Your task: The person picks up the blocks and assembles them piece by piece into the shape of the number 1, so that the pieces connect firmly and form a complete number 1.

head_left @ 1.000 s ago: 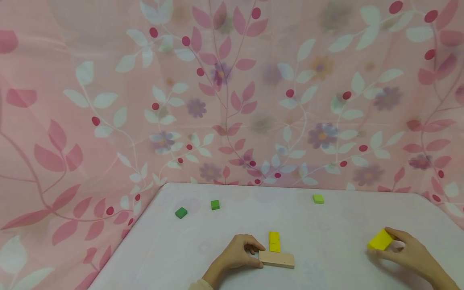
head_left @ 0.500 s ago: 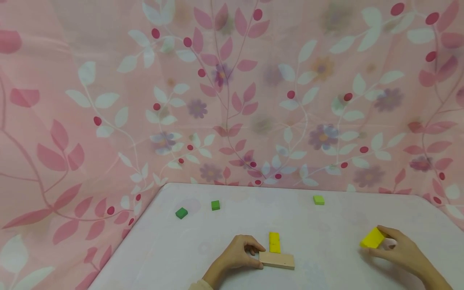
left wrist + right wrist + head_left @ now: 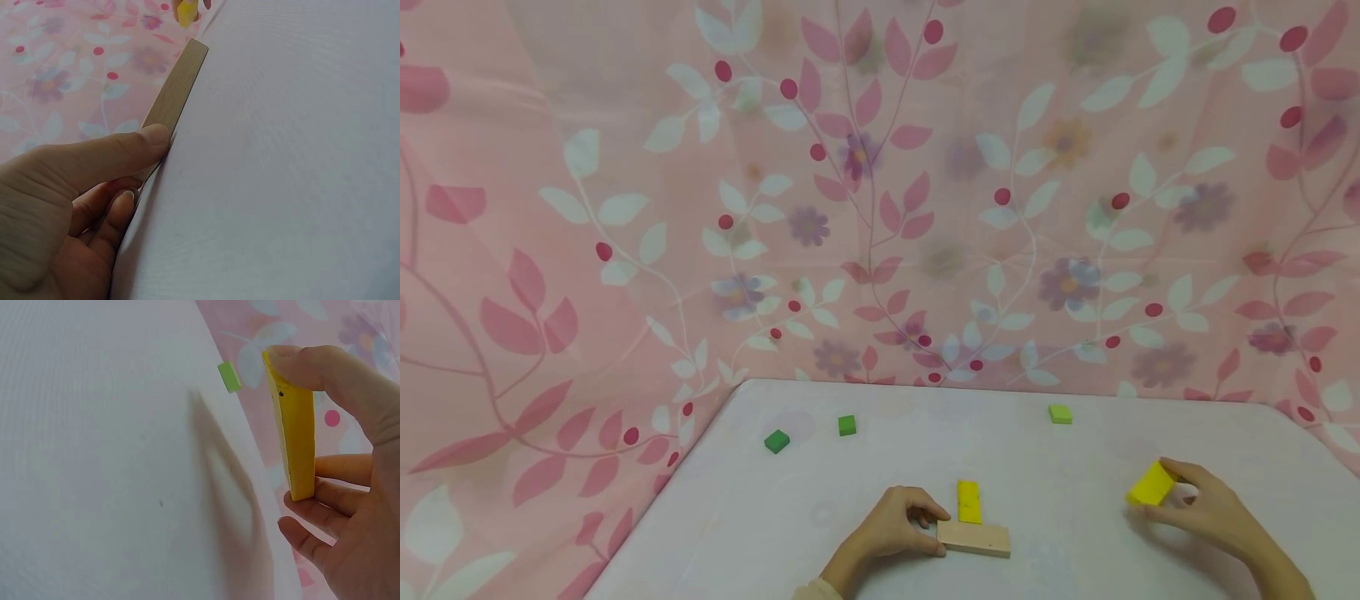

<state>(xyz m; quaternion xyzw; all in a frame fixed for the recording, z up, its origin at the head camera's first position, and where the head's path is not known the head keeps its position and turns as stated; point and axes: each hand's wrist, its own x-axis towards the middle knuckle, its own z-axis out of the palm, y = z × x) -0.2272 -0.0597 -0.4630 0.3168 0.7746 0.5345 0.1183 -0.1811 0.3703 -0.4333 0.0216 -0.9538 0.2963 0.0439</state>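
Observation:
A plain wooden block [image 3: 974, 539] lies flat near the front of the table, its left end pinched between thumb and fingers of my left hand [image 3: 897, 523]. In the left wrist view the thumb presses on the long wooden block [image 3: 174, 90]. Just behind it a yellow block [image 3: 969, 502] lies lengthwise, its near end up against the wood. On the right, my right hand [image 3: 1206, 506] holds another yellow block [image 3: 1152, 485] tilted in the air. The right wrist view has this yellow block [image 3: 294, 434] gripped at its ends by thumb and fingertips, its shadow on the cloth.
Two dark green blocks [image 3: 777, 442] sit at the back left of the white-covered table [image 3: 925, 442]. A light green block [image 3: 1060, 414] is near the back edge, right of centre. Behind the table hangs a pink floral curtain [image 3: 880, 250].
My right hand has carried its yellow block leftward and slightly farther back over the table. My left hand and the wooden block have stayed in place.

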